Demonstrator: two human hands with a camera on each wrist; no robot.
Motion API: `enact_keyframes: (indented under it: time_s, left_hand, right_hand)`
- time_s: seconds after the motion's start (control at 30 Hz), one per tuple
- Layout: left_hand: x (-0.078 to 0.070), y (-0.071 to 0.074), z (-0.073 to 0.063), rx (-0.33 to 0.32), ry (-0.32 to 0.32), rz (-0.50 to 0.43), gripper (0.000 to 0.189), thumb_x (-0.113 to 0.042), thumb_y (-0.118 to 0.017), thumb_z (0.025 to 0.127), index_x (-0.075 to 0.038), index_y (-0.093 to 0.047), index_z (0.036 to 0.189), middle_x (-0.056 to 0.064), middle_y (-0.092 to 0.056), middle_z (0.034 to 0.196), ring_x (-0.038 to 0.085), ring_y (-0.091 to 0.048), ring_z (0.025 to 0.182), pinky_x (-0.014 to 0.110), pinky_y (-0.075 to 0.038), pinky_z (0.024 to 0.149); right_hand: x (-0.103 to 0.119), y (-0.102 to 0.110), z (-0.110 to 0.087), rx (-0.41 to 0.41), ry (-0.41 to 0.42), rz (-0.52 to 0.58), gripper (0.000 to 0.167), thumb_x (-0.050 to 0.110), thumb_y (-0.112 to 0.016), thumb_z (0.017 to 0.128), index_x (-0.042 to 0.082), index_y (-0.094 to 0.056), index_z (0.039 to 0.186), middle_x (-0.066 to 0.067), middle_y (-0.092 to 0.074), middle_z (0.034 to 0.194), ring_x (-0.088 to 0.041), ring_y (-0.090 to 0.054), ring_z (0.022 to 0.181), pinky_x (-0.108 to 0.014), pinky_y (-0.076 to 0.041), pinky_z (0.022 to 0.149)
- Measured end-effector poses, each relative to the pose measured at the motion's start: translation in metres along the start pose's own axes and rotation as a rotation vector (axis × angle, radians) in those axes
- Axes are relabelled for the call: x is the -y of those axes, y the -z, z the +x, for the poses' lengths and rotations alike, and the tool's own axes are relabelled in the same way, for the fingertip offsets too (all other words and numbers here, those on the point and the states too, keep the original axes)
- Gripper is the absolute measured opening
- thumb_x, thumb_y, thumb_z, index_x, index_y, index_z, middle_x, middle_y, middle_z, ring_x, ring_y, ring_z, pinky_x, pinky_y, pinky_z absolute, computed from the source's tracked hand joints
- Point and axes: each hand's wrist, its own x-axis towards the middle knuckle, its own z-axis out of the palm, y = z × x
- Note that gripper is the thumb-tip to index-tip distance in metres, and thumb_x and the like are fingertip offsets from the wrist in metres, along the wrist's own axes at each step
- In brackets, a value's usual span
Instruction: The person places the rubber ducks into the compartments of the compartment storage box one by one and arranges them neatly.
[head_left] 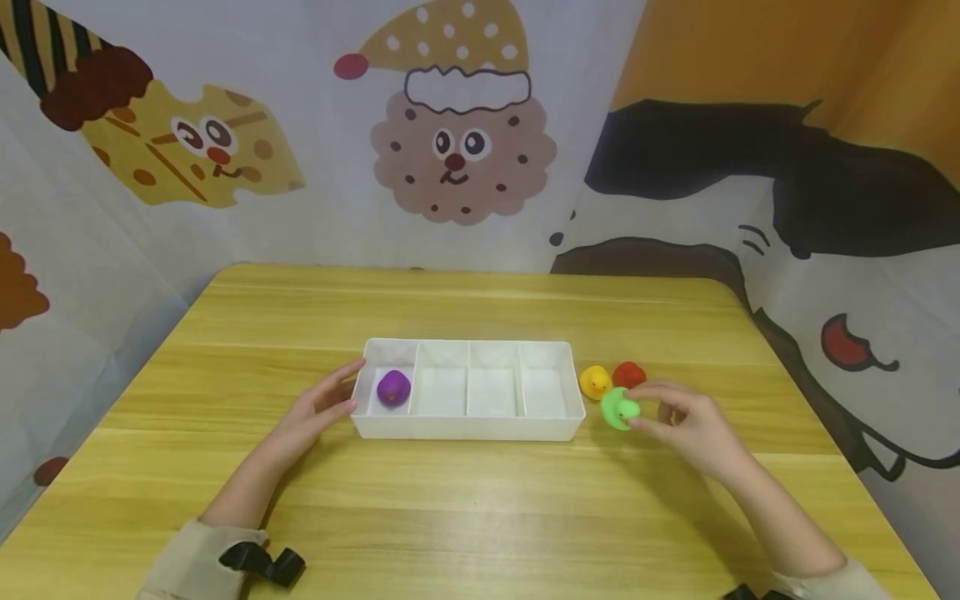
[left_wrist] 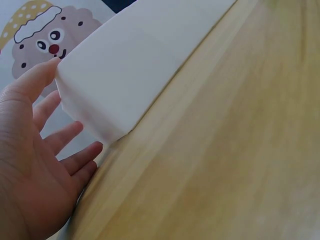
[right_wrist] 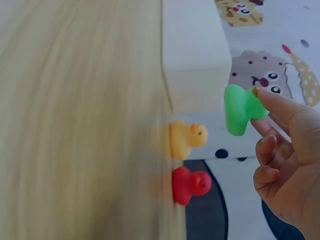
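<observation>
My right hand [head_left: 693,429] pinches a green rubber duck [head_left: 619,409] by its head between thumb and fingertips, raised above the table, as the right wrist view [right_wrist: 242,110] also shows. Just beyond it a yellow rubber duck [head_left: 596,382] and a red rubber duck [head_left: 629,375] stand on the table, right of a white divided box [head_left: 468,428]. In the leftmost compartment of the box lies a purple rubber duck [head_left: 393,388]. Fingers spread, my left hand [head_left: 303,425] touches the left end of the box, with its thumb at the near corner [left_wrist: 59,65].
The box stands on a wooden table [head_left: 465,517] and has several compartments in a row. Behind the table hangs a curtain [head_left: 300,233] printed with cartoon figures. A black strap [head_left: 262,562] is around the left sleeve.
</observation>
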Motion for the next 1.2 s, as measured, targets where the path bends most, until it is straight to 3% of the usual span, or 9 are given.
enact_keyframes:
  time_s: [0.2,0.43,0.6,0.87,1.0,1.1,1.2]
  left_hand:
    - [-0.001,0.0,-0.001,0.001,-0.006,-0.007,0.057,-0.013,-0.053,0.098,-0.01,-0.03,0.15,0.024,-0.03,0.15,0.042,-0.031,0.134,0.056,-0.03,0.101]
    - [0.0,-0.001,-0.001,-0.004,-0.014,-0.008,0.057,-0.011,-0.053,0.098,-0.008,-0.03,0.15,0.024,-0.03,0.15,0.042,-0.031,0.133,0.024,-0.039,0.096]
    - [0.001,-0.002,-0.001,-0.005,-0.035,-0.013,0.056,-0.009,-0.052,0.098,-0.005,-0.03,0.149,0.026,-0.029,0.149,0.045,-0.031,0.132,0.019,-0.039,0.093]
    - [0.001,-0.002,-0.001,-0.002,-0.04,-0.008,0.056,-0.01,-0.052,0.098,-0.007,-0.03,0.15,0.025,-0.029,0.15,0.044,-0.032,0.132,0.02,-0.039,0.094]
    - [0.001,-0.001,-0.001,-0.003,-0.019,0.003,0.057,-0.012,-0.052,0.098,-0.01,-0.03,0.151,0.024,-0.03,0.15,0.042,-0.033,0.132,0.04,-0.039,0.1]
    - [0.001,-0.001,-0.002,-0.005,-0.012,0.009,0.057,-0.013,-0.052,0.099,-0.011,-0.03,0.151,0.024,-0.03,0.15,0.042,-0.033,0.132,0.056,-0.033,0.1]
    - [0.001,-0.001,-0.002,-0.005,-0.018,0.007,0.057,-0.013,-0.052,0.098,-0.011,-0.03,0.151,0.024,-0.029,0.15,0.043,-0.033,0.132,0.058,-0.031,0.1]
  right_hand:
    - [0.019,-0.003,0.002,-0.038,0.029,0.02,0.034,0.006,-0.081,0.074,0.014,-0.073,0.106,0.001,-0.066,0.104,-0.011,-0.048,0.062,-0.023,-0.04,0.047]
    - [0.034,-0.012,0.011,-0.039,0.109,0.109,0.037,0.0,-0.081,0.073,0.012,-0.072,0.107,0.002,-0.062,0.093,-0.011,-0.045,0.06,-0.024,-0.036,0.045]
    - [0.043,-0.02,0.023,-0.033,0.186,0.18,0.036,-0.004,-0.079,0.074,0.009,-0.072,0.107,-0.001,-0.065,0.101,-0.011,-0.046,0.059,-0.025,-0.036,0.046]
    - [0.067,-0.033,0.04,-0.001,0.195,0.194,0.033,0.001,-0.079,0.077,0.009,-0.072,0.108,-0.001,-0.066,0.103,-0.011,-0.045,0.059,-0.025,-0.037,0.047]
    - [0.076,-0.039,0.049,0.019,0.206,0.217,0.033,0.001,-0.079,0.076,0.007,-0.072,0.108,-0.002,-0.066,0.105,-0.012,-0.045,0.059,-0.025,-0.037,0.047]
    - [0.079,-0.045,0.055,0.044,0.197,0.253,0.033,0.004,-0.079,0.077,0.009,-0.072,0.109,-0.001,-0.066,0.108,-0.014,-0.045,0.06,-0.025,-0.037,0.047]
    - [0.086,-0.051,0.062,0.066,0.2,0.262,0.032,0.006,-0.079,0.078,0.009,-0.072,0.109,-0.001,-0.066,0.108,-0.015,-0.046,0.061,-0.026,-0.038,0.048]
